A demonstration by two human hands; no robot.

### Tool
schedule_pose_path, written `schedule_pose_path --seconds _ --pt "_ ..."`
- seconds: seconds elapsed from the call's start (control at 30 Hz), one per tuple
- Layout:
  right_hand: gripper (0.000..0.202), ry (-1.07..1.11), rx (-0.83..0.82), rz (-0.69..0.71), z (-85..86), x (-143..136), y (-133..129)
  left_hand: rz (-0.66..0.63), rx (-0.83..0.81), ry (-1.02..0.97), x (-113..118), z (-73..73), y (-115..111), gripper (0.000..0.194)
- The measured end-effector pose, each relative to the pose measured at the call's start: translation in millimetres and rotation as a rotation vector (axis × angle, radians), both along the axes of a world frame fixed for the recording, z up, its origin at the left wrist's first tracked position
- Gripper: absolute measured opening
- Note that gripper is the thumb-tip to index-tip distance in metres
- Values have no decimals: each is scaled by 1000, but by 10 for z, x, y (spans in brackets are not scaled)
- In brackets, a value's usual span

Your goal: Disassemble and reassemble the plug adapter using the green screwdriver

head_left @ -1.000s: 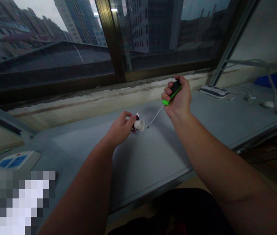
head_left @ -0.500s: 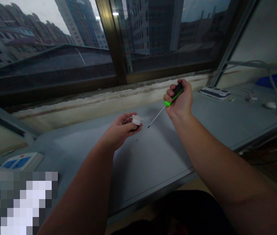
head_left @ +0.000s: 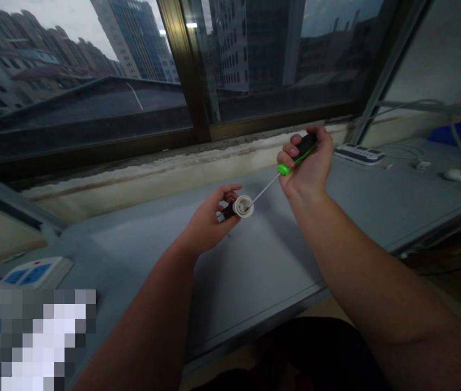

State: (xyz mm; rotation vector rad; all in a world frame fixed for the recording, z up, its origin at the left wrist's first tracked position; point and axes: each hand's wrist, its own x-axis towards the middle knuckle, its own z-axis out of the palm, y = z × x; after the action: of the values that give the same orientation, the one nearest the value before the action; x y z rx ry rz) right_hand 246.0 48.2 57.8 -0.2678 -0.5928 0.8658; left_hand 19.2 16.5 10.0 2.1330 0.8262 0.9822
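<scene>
Remote head view, tagging fast. Center of frame I have a small fitting (head_left: 240,207): smooth, white, plastic-looking round cup with a flared rim, opening facing the camera, dark body behind it. My left hand (head_left: 213,224) pinches that body above the tabletop (head_left: 140,239), thumb low along the near side, index finger stretched out over the top.

Upper right of center, a screwdriver (head_left: 283,169): chunky black handle, bright green trim and collar, thin straight metal shaft, dark tip. My right hand (head_left: 307,165) is wrapped round the handle, fingers folded, inner wrist toward the camera, shaft slanting down-left. Tip is at the cup's opening; I can't tell whether it touches the inside. Bare forearms (head_left: 371,255) reach in from the lower left and lower right.

Tabletop is flat, matte, gray-blue. White-and-dark power strip (head_left: 359,154) at right; boxy white socket block (head_left: 53,270) with blue faces, lower left.
</scene>
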Motion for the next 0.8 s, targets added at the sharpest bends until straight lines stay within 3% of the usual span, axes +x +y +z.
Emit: schedule_pose_path --seconds 0.2,0.4,0.6,0.8 --pt "30 -93 -5 -142 122 -168 -278 -32 42 113 52 3 -68 45" --pt "30 -198 92 -33 195 -387 -575 -89 -56 139 110 36 -130 34" --pt "25 -287 151 44 197 -503 -663 -159 -101 131 135 33 -124 34" --pt "34 -358 -14 51 171 -527 -667 -176 -137 153 147 15 -127 37"
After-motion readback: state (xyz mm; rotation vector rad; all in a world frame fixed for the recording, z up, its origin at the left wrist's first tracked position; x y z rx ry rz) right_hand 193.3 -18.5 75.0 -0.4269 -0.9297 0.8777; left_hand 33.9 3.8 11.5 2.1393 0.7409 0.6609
